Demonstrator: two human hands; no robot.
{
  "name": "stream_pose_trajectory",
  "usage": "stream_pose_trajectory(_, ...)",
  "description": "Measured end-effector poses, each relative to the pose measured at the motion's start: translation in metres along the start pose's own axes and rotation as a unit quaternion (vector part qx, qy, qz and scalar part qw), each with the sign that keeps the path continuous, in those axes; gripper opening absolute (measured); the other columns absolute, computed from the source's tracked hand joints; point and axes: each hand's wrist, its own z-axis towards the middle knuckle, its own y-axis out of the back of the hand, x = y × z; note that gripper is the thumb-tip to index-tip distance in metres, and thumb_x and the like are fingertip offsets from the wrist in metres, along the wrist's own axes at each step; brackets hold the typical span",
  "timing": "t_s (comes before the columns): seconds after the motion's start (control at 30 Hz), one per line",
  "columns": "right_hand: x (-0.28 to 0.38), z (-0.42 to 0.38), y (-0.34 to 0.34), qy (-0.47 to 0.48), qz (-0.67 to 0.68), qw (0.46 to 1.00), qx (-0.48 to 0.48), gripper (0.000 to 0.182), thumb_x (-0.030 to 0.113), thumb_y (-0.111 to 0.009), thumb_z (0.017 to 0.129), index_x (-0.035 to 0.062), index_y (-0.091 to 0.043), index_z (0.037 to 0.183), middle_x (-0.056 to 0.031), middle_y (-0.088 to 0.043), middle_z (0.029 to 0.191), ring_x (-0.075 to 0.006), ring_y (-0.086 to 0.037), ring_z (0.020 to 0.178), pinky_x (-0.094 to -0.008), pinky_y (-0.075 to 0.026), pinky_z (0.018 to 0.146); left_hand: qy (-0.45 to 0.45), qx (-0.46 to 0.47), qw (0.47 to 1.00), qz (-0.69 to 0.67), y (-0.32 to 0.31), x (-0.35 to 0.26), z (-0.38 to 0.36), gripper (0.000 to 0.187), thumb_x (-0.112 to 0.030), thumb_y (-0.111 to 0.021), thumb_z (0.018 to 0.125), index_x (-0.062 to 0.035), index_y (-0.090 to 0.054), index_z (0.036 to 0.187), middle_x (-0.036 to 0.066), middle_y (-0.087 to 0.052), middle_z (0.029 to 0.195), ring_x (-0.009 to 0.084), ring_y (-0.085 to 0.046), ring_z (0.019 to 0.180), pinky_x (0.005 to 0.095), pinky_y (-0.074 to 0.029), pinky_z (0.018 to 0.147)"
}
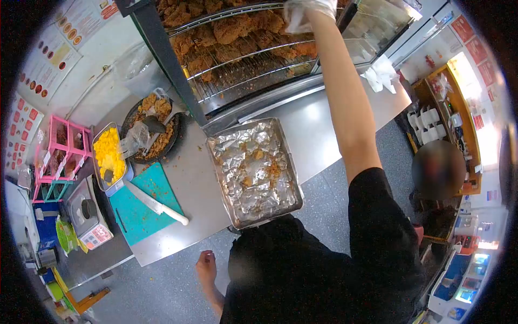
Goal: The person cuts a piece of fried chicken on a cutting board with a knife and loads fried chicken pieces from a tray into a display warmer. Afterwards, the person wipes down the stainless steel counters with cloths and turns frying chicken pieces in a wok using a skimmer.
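My right hand (312, 9), in a clear plastic glove, reaches up into the glass-fronted warming cabinet (253, 112), close to the upper rack of fried chicken (224, 31). Its fingers run out of view at the top edge. My left hand (206, 268) hangs low beside my body, off the counter's front edge, fingers curled with nothing visible in them. Between my body and the cabinet lies a foil-lined metal tray (259, 186), with brown crumbs scattered on its crumpled foil.
On the left of the counter (197, 183) are a black pan of crumbs (172, 132), a container of yellow food (109, 154), a knife (156, 203) on a teal cutting board (145, 227) and a scale (89, 218). A person (437, 173) is at the right.
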Motion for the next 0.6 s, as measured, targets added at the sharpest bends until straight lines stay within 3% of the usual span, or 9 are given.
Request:
stream_pose_trajectory(0.17, 0.009, -0.009, 0.002, 0.243, -0.395, 0.883, -0.069, 0.046, 0.038, -0.043, 0.095, 0.0095, -0.052, 0.129, -0.0092, -0.057, 0.13, -0.0264, -0.049, 0.124, -0.0395, -0.034, 0.106, 0.009, 0.014, 1.0, 0.012, -0.023, -0.029, -0.001, 0.012, -0.012, -0.063, 0.087, -0.005, -0.065, 0.097, 0.008, -0.064, 0.068, 0.0147, -0.059, 0.059, 0.03, -0.048, 0.056)
stream_pose_trajectory(0.23, 0.003, -0.004, -0.004, 0.18, -0.088, 0.98, 0.0, 0.046, 0.031, -0.049, 0.093, 0.0069, -0.049, 0.132, -0.0083, -0.056, 0.131, -0.0242, -0.048, 0.125, -0.0374, -0.033, 0.108, 0.008, 0.016, 1.0, -0.008, -0.028, -0.031, 0.001, 0.012, -0.011, -0.063, 0.087, -0.0053, -0.065, 0.097, 0.007, -0.064, 0.068, 0.0139, -0.059, 0.059, 0.029, -0.047, 0.056)
stream_pose_trajectory(0.3, -0.007, -0.005, -0.004, -0.016, 0.307, 0.946, 0.105, 0.046, 0.025, -0.055, 0.092, 0.0054, -0.048, 0.133, -0.0083, -0.058, 0.13, -0.0229, -0.05, 0.123, -0.0357, -0.034, 0.107, 0.003, 0.018, 1.0, -0.02, -0.032, -0.03, 0.0, 0.011, -0.011, -0.063, 0.087, -0.0057, -0.065, 0.097, 0.006, -0.064, 0.068, 0.0132, -0.058, 0.059, 0.0281, -0.047, 0.056)
stream_pose_trajectory(0.33, 0.0, -0.012, 0.01, -0.123, 0.281, 0.948, 0.081, 0.044, 0.014, -0.063, 0.086, 0.0032, -0.051, 0.128, -0.0084, -0.061, 0.123, -0.0217, -0.055, 0.115, -0.0329, -0.039, 0.102, -0.003, 0.017, 1.0, -0.022, -0.033, -0.029, 0.001, 0.011, -0.011, -0.064, 0.087, -0.0059, -0.065, 0.097, 0.006, -0.063, 0.068, 0.0129, -0.058, 0.059, 0.0277, -0.047, 0.056)
stream_pose_trajectory(0.43, -0.038, 0.005, -0.015, 0.081, 0.206, 0.975, 0.015, 0.038, 0.016, -0.063, 0.087, 0.0031, -0.055, 0.122, -0.0073, -0.065, 0.115, -0.0221, -0.059, 0.107, -0.0341, -0.043, 0.097, 0.004, 0.029, 1.0, 0.003, -0.024, -0.033, 0.004, 0.014, -0.013, -0.061, 0.089, -0.0042, -0.064, 0.1, 0.009, -0.065, 0.071, 0.0155, -0.061, 0.062, 0.03, -0.049, 0.059)
stream_pose_trajectory(0.47, -0.037, 0.0, -0.01, -0.025, 0.372, 0.927, 0.033, 0.031, 0.019, -0.055, 0.091, 0.0043, -0.06, 0.119, -0.0089, -0.065, 0.116, -0.0234, -0.058, 0.111, -0.0362, -0.043, 0.1, 0.011, 0.036, 0.999, 0.018, -0.02, -0.034, 0.004, 0.016, -0.014, -0.06, 0.09, -0.0033, -0.064, 0.101, 0.011, -0.066, 0.072, 0.017, -0.062, 0.064, 0.0313, -0.05, 0.061)
stream_pose_trajectory(0.5, -0.039, 0.002, -0.005, 0.103, 0.111, 0.986, 0.075, 0.031, 0.02, -0.054, 0.091, 0.005, -0.061, 0.118, -0.0095, -0.065, 0.117, -0.0238, -0.058, 0.112, -0.0366, -0.043, 0.1, 0.003, 0.028, 1.0, 0.004, -0.019, -0.033, 0.006, 0.015, -0.014, -0.061, 0.089, -0.0042, -0.064, 0.1, 0.009, -0.065, 0.071, 0.0154, -0.061, 0.062, 0.03, -0.048, 0.059)
stream_pose_trajectory(0.57, -0.05, 0.001, 0.008, 0.311, -0.419, 0.842, 0.139, 0.031, 0.023, -0.052, 0.091, 0.0064, -0.063, 0.115, -0.0106, -0.064, 0.118, -0.0247, -0.057, 0.114, -0.0373, -0.043, 0.099, -0.01, 0.014, 1.0, -0.02, -0.015, -0.027, 0.008, 0.012, -0.014, -0.064, 0.087, -0.006, -0.065, 0.096, 0.005, -0.063, 0.067, 0.0121, -0.057, 0.059, 0.0273, -0.046, 0.055)
stream_pose_trajectory(0.6, -0.014, -0.002, 0.029, 0.218, -0.288, 0.914, 0.185, 0.03, 0.023, -0.052, 0.088, 0.0086, -0.066, 0.111, -0.0097, -0.064, 0.119, -0.0253, -0.056, 0.116, -0.0364, -0.043, 0.099, -0.012, 0.011, 1.0, -0.014, -0.013, -0.021, 0.009, 0.013, -0.015, -0.064, 0.087, -0.006, -0.065, 0.096, 0.005, -0.063, 0.067, 0.0121, -0.057, 0.059, 0.0275, -0.046, 0.055)
